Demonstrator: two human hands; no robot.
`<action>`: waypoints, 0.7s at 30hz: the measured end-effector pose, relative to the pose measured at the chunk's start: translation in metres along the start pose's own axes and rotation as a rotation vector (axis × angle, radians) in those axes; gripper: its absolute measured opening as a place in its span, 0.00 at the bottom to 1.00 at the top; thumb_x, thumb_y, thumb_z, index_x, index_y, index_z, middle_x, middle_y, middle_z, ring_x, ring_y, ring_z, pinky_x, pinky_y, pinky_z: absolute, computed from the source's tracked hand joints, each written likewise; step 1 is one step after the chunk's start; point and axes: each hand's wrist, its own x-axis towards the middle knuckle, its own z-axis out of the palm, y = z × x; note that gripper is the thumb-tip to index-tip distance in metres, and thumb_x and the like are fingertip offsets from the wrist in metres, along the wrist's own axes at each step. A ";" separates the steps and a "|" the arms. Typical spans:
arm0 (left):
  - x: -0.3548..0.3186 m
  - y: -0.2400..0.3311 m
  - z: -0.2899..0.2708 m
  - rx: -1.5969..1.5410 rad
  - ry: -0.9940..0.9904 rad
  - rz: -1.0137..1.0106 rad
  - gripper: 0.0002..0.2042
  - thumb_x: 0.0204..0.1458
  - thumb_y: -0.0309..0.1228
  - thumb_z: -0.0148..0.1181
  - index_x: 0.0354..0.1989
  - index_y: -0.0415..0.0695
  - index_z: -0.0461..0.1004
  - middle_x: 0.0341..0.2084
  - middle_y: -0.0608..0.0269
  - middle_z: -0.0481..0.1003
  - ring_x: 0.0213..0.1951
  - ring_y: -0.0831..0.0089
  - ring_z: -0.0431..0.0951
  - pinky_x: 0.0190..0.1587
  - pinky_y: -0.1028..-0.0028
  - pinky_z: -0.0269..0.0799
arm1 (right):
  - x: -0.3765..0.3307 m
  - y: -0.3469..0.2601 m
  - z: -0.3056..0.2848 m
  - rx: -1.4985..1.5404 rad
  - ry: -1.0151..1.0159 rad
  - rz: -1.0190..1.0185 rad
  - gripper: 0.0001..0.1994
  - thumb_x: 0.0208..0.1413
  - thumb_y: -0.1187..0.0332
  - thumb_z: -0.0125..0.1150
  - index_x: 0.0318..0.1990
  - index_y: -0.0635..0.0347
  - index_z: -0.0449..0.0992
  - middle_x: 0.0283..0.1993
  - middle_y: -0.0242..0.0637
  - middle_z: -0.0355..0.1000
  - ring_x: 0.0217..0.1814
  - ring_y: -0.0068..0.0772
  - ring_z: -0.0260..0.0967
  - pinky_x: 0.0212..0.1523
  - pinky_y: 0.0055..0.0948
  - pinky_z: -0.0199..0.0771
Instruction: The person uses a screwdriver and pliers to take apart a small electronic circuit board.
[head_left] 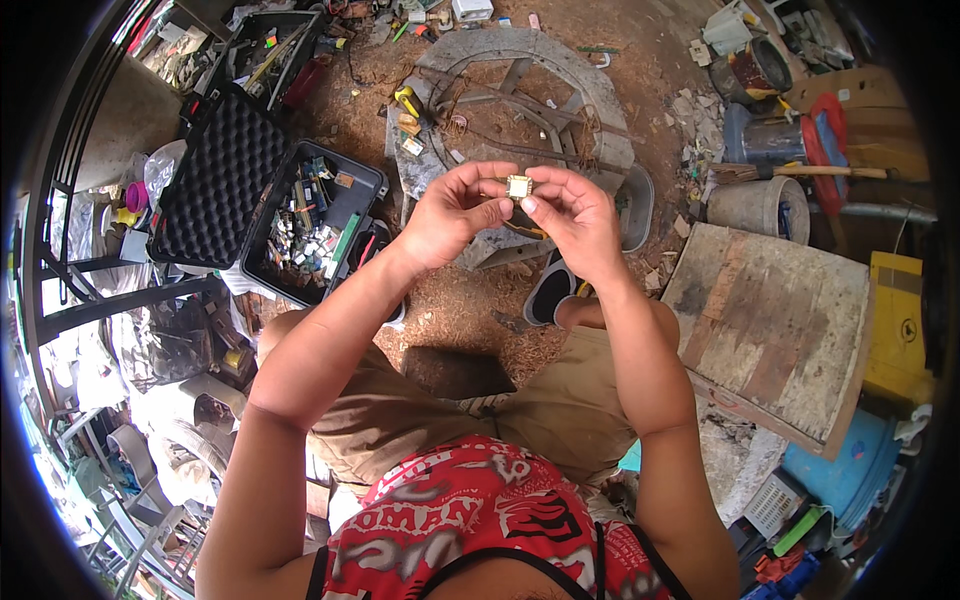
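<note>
A small square electronic part [518, 187], pale in the middle with a gold-coloured edge, is held up in front of me. My left hand [450, 215] pinches its left side between thumb and fingers. Against its right side, the thumb and fingers of my right hand [582, 222] are closed as well. Below and beyond the hands lies a grey round metal frame [595, 85] with crossbars. To the left, an open black hard case has a foam-lined lid [218, 175], and many small electronic pieces [310, 225] lie jumbled in its base.
A yellow-and-black tool [408, 100] rests at the frame's left edge. On the right stand a worn wooden board [770, 325], a dirty bucket [765, 208] and a blue container [850, 465]. Another black bin [262, 60] is at far left. Scraps cover the dirt floor.
</note>
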 end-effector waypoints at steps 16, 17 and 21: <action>-0.008 0.063 -0.028 0.541 0.216 0.364 0.19 0.52 0.20 0.65 0.53 0.42 0.71 0.35 0.68 0.77 0.37 0.82 0.75 0.42 0.79 0.74 | 0.004 -0.012 -0.001 -0.118 0.015 -0.051 0.23 0.56 0.74 0.65 0.60 0.61 0.70 0.43 0.34 0.77 0.42 0.20 0.73 0.43 0.22 0.73; -0.010 0.088 -0.042 0.587 0.280 0.473 0.19 0.52 0.20 0.65 0.53 0.42 0.71 0.34 0.69 0.76 0.37 0.82 0.75 0.41 0.79 0.73 | 0.003 -0.008 -0.007 -0.196 0.026 -0.067 0.22 0.56 0.74 0.65 0.59 0.61 0.71 0.43 0.36 0.77 0.43 0.20 0.73 0.45 0.22 0.73; -0.031 0.208 -0.139 0.689 0.739 0.782 0.15 0.53 0.20 0.63 0.49 0.42 0.73 0.34 0.65 0.77 0.36 0.78 0.77 0.41 0.78 0.74 | 0.002 0.000 -0.015 -0.257 0.016 -0.037 0.21 0.56 0.73 0.65 0.58 0.61 0.73 0.44 0.37 0.78 0.41 0.22 0.73 0.41 0.23 0.72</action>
